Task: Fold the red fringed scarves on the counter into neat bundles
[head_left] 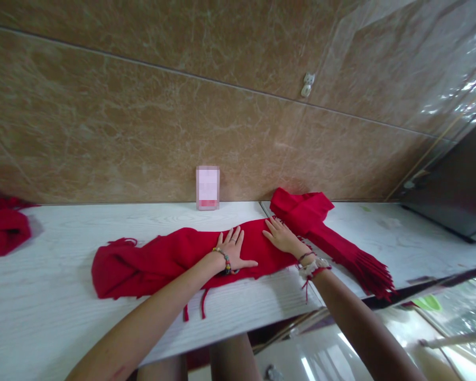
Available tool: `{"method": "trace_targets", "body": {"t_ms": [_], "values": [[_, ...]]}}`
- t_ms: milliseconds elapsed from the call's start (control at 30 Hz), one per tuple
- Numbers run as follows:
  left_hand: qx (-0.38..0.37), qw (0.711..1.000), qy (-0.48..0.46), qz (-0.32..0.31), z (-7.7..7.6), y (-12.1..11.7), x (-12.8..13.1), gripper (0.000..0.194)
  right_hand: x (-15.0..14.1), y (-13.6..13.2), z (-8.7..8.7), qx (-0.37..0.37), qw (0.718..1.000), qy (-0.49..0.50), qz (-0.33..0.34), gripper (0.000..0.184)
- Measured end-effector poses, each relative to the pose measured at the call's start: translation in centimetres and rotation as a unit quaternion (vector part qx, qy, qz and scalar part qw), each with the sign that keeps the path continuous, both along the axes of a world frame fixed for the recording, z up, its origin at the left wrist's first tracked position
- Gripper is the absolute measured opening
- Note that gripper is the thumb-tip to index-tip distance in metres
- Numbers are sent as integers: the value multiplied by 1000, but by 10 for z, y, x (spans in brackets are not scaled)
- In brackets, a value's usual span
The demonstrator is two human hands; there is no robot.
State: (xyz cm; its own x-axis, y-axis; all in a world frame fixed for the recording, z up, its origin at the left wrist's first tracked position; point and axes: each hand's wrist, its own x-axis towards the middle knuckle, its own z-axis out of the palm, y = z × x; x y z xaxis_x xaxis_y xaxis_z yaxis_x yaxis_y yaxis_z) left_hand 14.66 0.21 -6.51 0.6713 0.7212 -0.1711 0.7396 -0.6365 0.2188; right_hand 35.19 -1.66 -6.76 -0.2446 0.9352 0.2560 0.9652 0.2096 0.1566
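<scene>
A long red scarf (pixel 178 254) lies lengthwise along the white tabletop, bunched at its left end and flatter toward the right. My left hand (pixel 232 250) rests flat on its middle, thumb stretched out to the right. Over the flat right end, my right hand (pixel 283 238) presses down with its fingers extended. Neither hand grips the cloth. Two thin red strands hang from the scarf's near edge. Just beyond my right hand is a second red fringed scarf (pixel 321 227), folded over at the wall and running toward the front edge.
More red cloth (pixel 3 227) sits at the far left. A phone-like pinkish-white card or device (pixel 208 188) leans against the brown marbled wall (pixel 143 132). A small white hook (pixel 308 84) is fixed there. At the right stands a dark panel (pixel 452 180). The white tabletop (pixel 55 317) ends near my legs.
</scene>
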Motion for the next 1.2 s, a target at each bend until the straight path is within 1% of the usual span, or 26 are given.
{"method": "trace_targets", "body": {"t_ms": [67, 100, 167, 233, 333, 433, 500, 567, 633, 700, 767, 867, 967, 1033, 1100, 1200], "values": [[-2, 1000, 1, 0, 2, -1, 0, 109, -6, -3, 7, 12, 999, 9, -41, 40], [-4, 1000, 2, 0, 3, -1, 0, 109, -10, -5, 10, 19, 999, 13, -44, 41], [-7, 1000, 6, -1, 5, -2, 0, 107, -21, -10, 11, 21, 999, 29, -12, 42], [-8, 1000, 19, -1, 9, -2, -4, 103, -30, -15, 8, 0, 999, 45, 16, 44], [-9, 998, 65, 21, 19, 2, -19, 96, -35, -19, -3, -25, 998, 61, 14, 44], [3, 994, 88, 57, 33, 15, -50, 87, -34, -19, -9, -17, 998, 63, 9, 43], [21, 994, 68, 85, 42, 27, -77, 75, -33, -19, -8, -17, 998, 51, 8, 43], [43, 993, 40, 103, 47, 40, -108, 69, -34, -20, -4, -27, 999, 32, 8, 43], [37, 993, -5, 111, 45, 52, -139, 68, -37, -22, 3, -43, 999, 9, 6, 43], [-9, 990, -65, 128, 38, 59, -165, 73, -42, -22, 13, -57, 998, -17, 5, 42], [-44, 982, -108, 149, 30, 62, -184, 79, -54, -18, 23, -61, 997, -38, 13, 39], [-88, 972, -150, 158, 23, 61, -200, 82, -83, -7, 38, -52, 996, -22, 69, 32], [-138, 960, -176, 170, 25, 58, -210, 82, -120, 9, 42, -62, 984, 49, 161, 34], [-156, 955, -170, 187, 28, 56, -217, 78, -141, 17, 38, -73, 969, 88, 217, 39], [-162, 953, -156, 202, 30, 54, -226, 71, -154, 21, 29, -80, 957, 112, 257, 43], [-175, 951, -142, 211, 32, 52, -236, 66, -159, 23, 12, -84, 949, 129, 276, 48]]}}
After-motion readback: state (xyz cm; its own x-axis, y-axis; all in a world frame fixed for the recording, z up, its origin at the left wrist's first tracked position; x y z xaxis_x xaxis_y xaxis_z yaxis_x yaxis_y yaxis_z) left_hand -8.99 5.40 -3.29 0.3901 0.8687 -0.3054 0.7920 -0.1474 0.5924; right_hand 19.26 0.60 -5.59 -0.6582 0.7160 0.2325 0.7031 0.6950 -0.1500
